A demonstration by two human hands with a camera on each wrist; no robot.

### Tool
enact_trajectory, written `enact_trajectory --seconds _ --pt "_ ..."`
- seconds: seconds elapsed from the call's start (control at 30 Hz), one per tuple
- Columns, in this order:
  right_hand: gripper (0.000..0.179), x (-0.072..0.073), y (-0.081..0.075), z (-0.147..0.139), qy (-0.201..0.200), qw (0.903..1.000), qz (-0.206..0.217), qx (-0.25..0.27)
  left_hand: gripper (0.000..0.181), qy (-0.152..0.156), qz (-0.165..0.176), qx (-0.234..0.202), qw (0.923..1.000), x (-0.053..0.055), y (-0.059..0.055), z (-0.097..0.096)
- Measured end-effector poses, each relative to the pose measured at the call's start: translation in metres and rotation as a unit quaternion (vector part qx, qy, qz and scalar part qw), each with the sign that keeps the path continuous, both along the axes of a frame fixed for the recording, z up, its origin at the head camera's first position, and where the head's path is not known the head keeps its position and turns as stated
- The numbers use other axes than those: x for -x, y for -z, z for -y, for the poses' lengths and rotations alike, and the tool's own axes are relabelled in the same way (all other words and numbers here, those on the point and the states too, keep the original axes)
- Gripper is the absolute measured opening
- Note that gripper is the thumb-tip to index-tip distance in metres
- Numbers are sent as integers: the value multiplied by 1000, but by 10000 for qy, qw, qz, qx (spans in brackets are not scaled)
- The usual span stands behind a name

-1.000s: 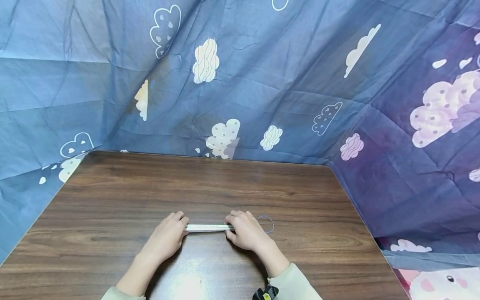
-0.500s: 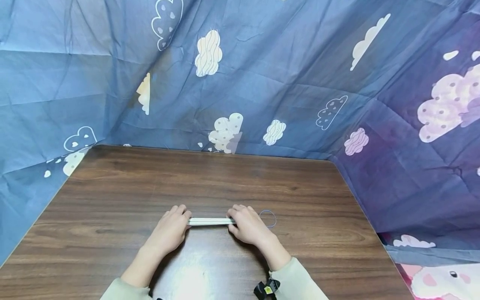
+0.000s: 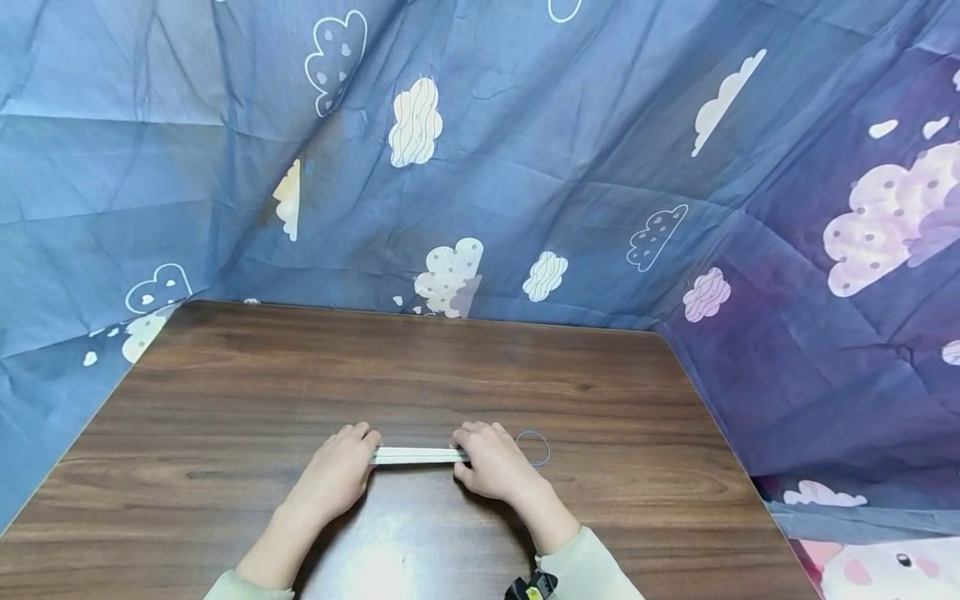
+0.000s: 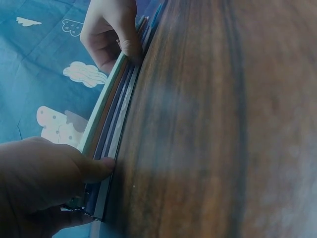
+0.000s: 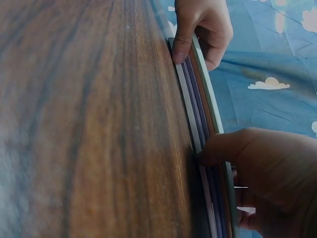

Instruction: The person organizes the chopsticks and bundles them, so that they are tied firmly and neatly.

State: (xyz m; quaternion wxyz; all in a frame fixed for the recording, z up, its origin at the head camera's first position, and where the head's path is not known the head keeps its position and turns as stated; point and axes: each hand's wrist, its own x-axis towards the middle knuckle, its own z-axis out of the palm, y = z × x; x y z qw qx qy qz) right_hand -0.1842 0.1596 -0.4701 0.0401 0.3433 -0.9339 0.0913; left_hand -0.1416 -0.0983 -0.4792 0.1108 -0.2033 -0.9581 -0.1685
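Observation:
A bundle of long, thin, straight sticks (image 3: 420, 456) lies crosswise near the middle of the table, pale on top in the head view. From the side, the left wrist view shows their layers in light green, brown, purple and grey. My left hand (image 3: 341, 469) grips the left end, thumb on the near side and fingers on the far side. At the other end my right hand (image 3: 491, 461) holds it the same way, thumb (image 5: 218, 148) against the near face. Both ends are partly hidden by the hands.
Just right of the right hand, a thin bluish loop (image 3: 549, 450), like a rubber band, lies on the wood-grain table (image 3: 420, 367). Blue cloth (image 3: 510, 150) with cloud prints hangs behind the table, and purple cloth (image 3: 810, 333) hangs on the right.
The head view dips and comes back. Both hands keep their grip on the sticks and stay in nearly the same place; the strips' visible tops look slightly turned.

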Motion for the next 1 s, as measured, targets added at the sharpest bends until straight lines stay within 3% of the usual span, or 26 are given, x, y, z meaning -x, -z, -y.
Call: enact_trajectory --seconds 0.3,0.73,1.0 --pt "15 -1 -2 0 21 9999 -34 110 19 31 9 40 10000 -1 -2 -1" --pt "18 -1 -4 2 34 9999 94 82 31 -51 487 59 9988 -1 -8 -4" --pt "19 -1 -2 3 76 9998 118 123 29 -22 367 91 9993 -1 -5 -4"
